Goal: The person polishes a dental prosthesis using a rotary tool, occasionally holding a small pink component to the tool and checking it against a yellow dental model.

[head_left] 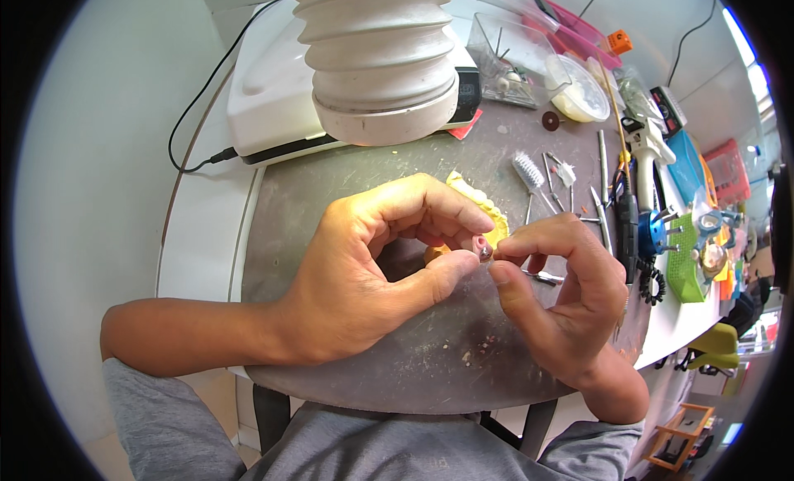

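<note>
Matt, dusty grey worktop [347, 191]; glossy white plastic ribbed hose [376, 59]

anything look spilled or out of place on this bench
Small crumbs and dust lie scattered on the grey work pad below the hands, around. Otherwise nothing stands out: the left hand and right hand pinch a small pink piece over a yellow dental cast.

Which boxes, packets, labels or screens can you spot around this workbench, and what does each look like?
Clear plastic box: far side of the bench, angular, holding small tools.
Round lidded tub: right of that box, shallow, translucent with pale contents.
Pink flat case: far right edge, rectangular.
Small black panel: on the white machine's front, behind the ribbed white hose; too blurred to tell if it is lit.
Green basket: right edge, perforated.
</note>
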The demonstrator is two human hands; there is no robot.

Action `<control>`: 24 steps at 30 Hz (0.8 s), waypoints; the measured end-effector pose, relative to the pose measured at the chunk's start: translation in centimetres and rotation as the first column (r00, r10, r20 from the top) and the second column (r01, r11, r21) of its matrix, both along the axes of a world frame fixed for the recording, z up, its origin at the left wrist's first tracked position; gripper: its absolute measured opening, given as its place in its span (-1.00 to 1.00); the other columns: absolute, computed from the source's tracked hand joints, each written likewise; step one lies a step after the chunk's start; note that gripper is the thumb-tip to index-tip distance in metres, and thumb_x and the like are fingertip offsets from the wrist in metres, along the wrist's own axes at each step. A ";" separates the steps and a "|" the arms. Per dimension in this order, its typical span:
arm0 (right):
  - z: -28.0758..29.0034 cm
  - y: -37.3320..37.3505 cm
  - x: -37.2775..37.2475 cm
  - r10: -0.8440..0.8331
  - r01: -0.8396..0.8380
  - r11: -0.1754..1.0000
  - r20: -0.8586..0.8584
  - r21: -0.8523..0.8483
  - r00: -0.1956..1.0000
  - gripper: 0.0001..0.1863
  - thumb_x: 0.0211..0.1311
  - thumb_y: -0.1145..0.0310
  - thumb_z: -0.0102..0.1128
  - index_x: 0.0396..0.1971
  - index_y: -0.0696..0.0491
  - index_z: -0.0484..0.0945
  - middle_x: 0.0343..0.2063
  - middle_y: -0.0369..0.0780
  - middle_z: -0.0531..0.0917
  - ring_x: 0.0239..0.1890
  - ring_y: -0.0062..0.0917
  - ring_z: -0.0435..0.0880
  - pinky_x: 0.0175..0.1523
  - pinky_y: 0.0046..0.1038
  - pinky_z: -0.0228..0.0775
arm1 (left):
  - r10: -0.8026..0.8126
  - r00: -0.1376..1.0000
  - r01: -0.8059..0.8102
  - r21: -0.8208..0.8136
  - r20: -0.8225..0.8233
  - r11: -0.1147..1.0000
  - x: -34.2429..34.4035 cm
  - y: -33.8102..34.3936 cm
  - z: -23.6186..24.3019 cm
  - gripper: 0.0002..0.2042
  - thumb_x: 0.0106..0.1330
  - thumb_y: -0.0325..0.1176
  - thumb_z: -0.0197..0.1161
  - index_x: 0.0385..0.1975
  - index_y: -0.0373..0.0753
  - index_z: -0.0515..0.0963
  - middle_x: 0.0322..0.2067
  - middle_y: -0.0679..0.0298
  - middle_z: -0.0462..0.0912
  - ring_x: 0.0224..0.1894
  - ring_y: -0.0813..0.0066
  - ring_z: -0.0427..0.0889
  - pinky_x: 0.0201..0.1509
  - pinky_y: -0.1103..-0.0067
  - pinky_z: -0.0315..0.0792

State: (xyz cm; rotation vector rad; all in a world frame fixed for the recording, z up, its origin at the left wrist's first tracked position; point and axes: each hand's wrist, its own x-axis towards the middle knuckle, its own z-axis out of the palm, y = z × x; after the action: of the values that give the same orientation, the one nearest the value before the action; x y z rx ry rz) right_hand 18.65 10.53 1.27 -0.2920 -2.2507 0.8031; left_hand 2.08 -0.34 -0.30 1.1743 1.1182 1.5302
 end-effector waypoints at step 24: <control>0.6 3.3 13.1 -0.719 0.659 0.671 0.513 0.338 0.469 -0.59 -0.02 0.24 0.42 -0.68 0.15 0.36 -0.82 -0.28 0.38 -0.73 -0.62 0.26 -0.57 -0.51 0.11 | 0.040 0.952 0.015 -0.173 0.305 0.985 -1.0 0.1 0.1 -0.79 0.34 -0.44 0.12 -0.07 -0.33 0.43 -0.20 0.22 0.57 -0.15 0.53 0.60 -0.05 0.67 0.50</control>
State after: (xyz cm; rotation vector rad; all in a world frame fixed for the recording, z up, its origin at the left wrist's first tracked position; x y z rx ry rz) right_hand 31.79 13.87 1.85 -1.5221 -2.3781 0.1290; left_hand 1.11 -0.28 -0.18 0.7803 1.0245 1.5294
